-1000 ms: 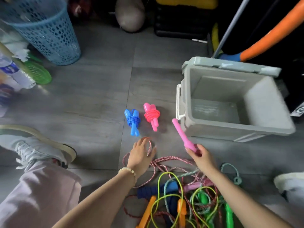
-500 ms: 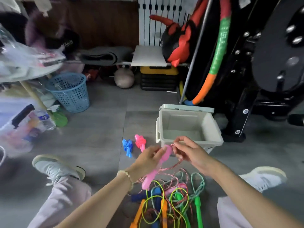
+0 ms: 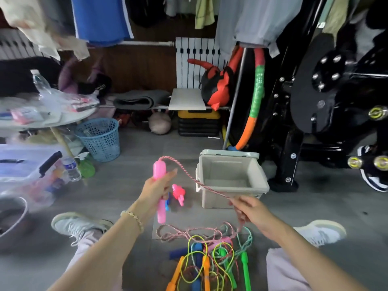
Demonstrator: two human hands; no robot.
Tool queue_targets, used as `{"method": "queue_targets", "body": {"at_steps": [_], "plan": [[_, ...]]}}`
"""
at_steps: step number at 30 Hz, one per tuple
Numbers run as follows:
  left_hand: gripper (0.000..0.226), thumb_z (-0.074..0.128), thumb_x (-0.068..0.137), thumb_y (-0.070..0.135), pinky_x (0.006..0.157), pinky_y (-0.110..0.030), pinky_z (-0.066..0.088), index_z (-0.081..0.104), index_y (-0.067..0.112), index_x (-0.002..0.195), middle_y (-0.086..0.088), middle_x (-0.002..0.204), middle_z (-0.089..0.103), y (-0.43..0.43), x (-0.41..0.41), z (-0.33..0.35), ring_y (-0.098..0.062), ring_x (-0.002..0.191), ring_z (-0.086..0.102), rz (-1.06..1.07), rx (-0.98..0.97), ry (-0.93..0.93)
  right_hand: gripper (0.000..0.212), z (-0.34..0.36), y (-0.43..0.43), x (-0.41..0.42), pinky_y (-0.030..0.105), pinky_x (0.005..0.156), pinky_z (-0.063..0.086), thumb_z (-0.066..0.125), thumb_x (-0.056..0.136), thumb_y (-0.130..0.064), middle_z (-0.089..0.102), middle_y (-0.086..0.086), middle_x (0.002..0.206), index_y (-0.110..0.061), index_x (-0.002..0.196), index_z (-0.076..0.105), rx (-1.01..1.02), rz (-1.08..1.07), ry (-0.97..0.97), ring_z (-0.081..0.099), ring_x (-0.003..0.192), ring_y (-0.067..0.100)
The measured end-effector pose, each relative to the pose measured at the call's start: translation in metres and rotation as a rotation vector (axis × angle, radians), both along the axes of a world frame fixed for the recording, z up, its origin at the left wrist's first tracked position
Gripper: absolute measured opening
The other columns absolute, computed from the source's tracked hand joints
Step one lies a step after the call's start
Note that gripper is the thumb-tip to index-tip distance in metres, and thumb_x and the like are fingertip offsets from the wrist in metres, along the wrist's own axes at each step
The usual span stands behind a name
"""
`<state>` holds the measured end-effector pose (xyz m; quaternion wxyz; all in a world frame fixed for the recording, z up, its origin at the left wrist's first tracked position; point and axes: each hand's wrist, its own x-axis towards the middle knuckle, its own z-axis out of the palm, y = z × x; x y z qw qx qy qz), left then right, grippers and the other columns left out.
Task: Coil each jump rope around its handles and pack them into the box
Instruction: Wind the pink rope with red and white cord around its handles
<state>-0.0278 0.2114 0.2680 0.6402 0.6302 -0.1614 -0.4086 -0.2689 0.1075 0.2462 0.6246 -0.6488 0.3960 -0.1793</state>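
Observation:
My left hand (image 3: 155, 191) grips a pair of pink handles (image 3: 159, 175), held upright above the floor. A pink-and-white twisted rope (image 3: 195, 180) runs from the top handle across to my right hand (image 3: 249, 208), which pinches it in front of the grey box (image 3: 260, 179). The box stands open and looks empty, its lid tipped back. A coiled red-pink rope (image 3: 178, 194) lies on the floor left of the box; a blue coiled rope (image 3: 167, 203) is mostly hidden behind the pink handles. A tangle of loose ropes (image 3: 210, 257) with orange, blue and green handles lies between my legs.
A blue mesh basket (image 3: 100, 137) stands at the back left beside a cluttered table (image 3: 42, 120). Black exercise equipment (image 3: 336, 101) and a hoop (image 3: 255, 106) stand right of the box. My white shoes (image 3: 77, 224) (image 3: 321, 231) rest on either side of the rope pile.
The view has tilted up. My left hand has raised the pink handles upright, and my right hand has drawn the rope out to the right, away from the handles.

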Motion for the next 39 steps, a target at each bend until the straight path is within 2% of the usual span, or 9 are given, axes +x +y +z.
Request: {"method": "queue_targets", "body": {"at_steps": [2, 6, 13, 16, 21, 25, 29, 34, 39], "plan": [[0.032, 0.076, 0.077, 0.036, 0.037, -0.016, 0.030, 0.055, 0.013, 0.072, 0.008, 0.045, 0.046, 0.008, -0.020, -0.003, -0.006, 0.034, 0.034, -0.160, 0.047, -0.064, 0.015, 0.015, 0.009, 0.012, 0.022, 0.050, 0.041, 0.051, 0.095, -0.016, 0.043, -0.003, 0.057, -0.005, 0.089, 0.058, 0.090, -0.038, -0.164, 0.038, 0.045, 0.008], [0.042, 0.069, 0.079, 0.038, 0.056, -0.022, 0.053, 0.061, 0.010, 0.110, -0.004, 0.092, 0.069, 0.012, -0.069, -0.003, -0.009, 0.057, 0.064, -0.391, 0.014, -0.071, 0.014, 0.053, 0.027, 0.046, 0.025, 0.053, 0.048, 0.048, 0.095, -0.008, 0.049, 0.005, 0.063, -0.008, 0.082, 0.053, 0.162, -0.082, -0.423, 0.049, 0.046, 0.008], [0.002, 0.064, 0.087, 0.005, 0.055, -0.018, 0.053, 0.064, 0.003, 0.089, 0.000, 0.066, 0.072, 0.014, -0.082, 0.022, -0.012, 0.057, 0.067, -0.319, -0.163, -0.138, 0.019, 0.067, 0.024, 0.055, 0.027, 0.076, 0.050, 0.052, 0.095, -0.025, 0.066, 0.001, 0.081, -0.012, 0.086, 0.063, -0.110, -0.141, -0.291, 0.058, 0.078, 0.018], [0.007, 0.064, 0.088, 0.010, 0.054, -0.020, 0.052, 0.066, 0.003, 0.088, -0.009, 0.074, 0.073, 0.012, -0.071, 0.045, -0.012, 0.054, 0.066, -0.211, -0.245, -0.087, 0.035, 0.053, 0.040, 0.053, 0.028, 0.086, 0.054, 0.044, 0.095, -0.039, 0.071, 0.004, 0.096, -0.014, 0.106, 0.066, -0.034, 0.029, -0.202, 0.066, 0.092, 0.018], [0.005, 0.061, 0.090, 0.006, 0.061, -0.019, 0.056, 0.065, 0.004, 0.091, -0.001, 0.069, 0.072, 0.007, -0.028, 0.073, -0.010, 0.062, 0.069, 0.057, -0.440, -0.004, 0.028, 0.023, 0.063, 0.023, 0.028, 0.094, 0.050, 0.051, 0.092, -0.039, 0.071, 0.002, 0.088, -0.017, 0.099, 0.068, -0.054, 0.350, 0.032, 0.067, 0.092, 0.017], [0.027, 0.062, 0.092, 0.019, 0.077, -0.031, 0.059, 0.061, -0.001, 0.110, -0.002, 0.087, 0.073, 0.015, -0.007, 0.059, -0.023, 0.082, 0.072, 0.019, -0.362, -0.026, 0.023, 0.027, 0.063, 0.015, 0.027, 0.075, 0.056, 0.053, 0.093, -0.024, 0.071, 0.010, 0.085, -0.007, 0.100, 0.066, 0.024, 0.207, -0.077, 0.068, 0.081, 0.024], [0.063, 0.078, 0.071, 0.048, 0.082, -0.048, 0.055, 0.061, 0.005, 0.114, 0.001, 0.077, 0.072, 0.033, -0.041, 0.021, -0.026, 0.076, 0.069, -0.402, -0.103, -0.108, 0.017, 0.057, 0.049, 0.037, 0.020, 0.063, 0.054, 0.055, 0.092, -0.022, 0.070, 0.006, 0.081, -0.010, 0.093, 0.066, -0.062, -0.063, -0.249, 0.067, 0.071, 0.013], [0.023, 0.066, 0.086, 0.021, 0.080, -0.030, 0.058, 0.066, 0.002, 0.099, -0.004, 0.081, 0.074, 0.038, -0.081, 0.007, -0.020, 0.080, 0.072, -0.518, -0.028, -0.293, 0.016, 0.080, 0.046, 0.058, 0.016, 0.056, 0.052, 0.054, 0.094, -0.019, 0.069, 0.004, 0.079, -0.008, 0.094, 0.067, -0.103, -0.096, -0.268, 0.067, 0.065, 0.008], [0.015, 0.062, 0.091, 0.014, 0.052, -0.019, 0.052, 0.067, 0.004, 0.081, -0.002, 0.066, 0.073, 0.032, -0.071, 0.037, -0.014, 0.054, 0.069, -0.311, -0.151, -0.307, 0.034, 0.070, 0.060, 0.063, 0.020, 0.059, 0.050, 0.044, 0.094, -0.040, 0.071, 0.004, 0.092, -0.017, 0.108, 0.066, 0.005, 0.011, -0.285, 0.065, 0.079, 0.015]]}}
